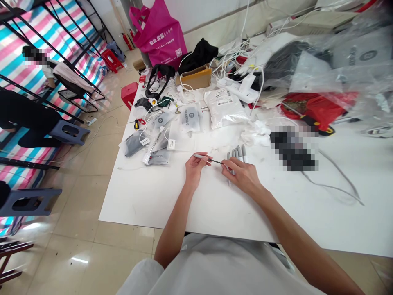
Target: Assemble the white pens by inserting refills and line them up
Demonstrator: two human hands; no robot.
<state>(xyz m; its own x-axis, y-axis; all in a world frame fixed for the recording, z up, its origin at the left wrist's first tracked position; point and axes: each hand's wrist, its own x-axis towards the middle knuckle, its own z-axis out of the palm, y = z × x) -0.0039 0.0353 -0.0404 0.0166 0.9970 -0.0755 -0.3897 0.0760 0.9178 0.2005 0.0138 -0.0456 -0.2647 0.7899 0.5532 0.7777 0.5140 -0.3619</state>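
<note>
My left hand (194, 169) is closed around a slim grey marker pen (200, 156), thumb and fingers pinching it. A thin dark rod (217, 162) runs from my left fingertips toward my right hand; whether it is part of the pen I cannot tell. My right hand (244, 175) has its fingers bent and closed at the rod's other end. Several more grey-capped marker pens (244, 152) lie side by side under and just beyond my right fingers, partly hidden by them.
Clear-bagged items (190, 119), a white parcel (226, 108) and a white power strip (241, 91) lie beyond my hands on the white table (144, 205). A blurred dark object (294, 148) with a grey cable is at right. Two people sit at left near stools (69, 130).
</note>
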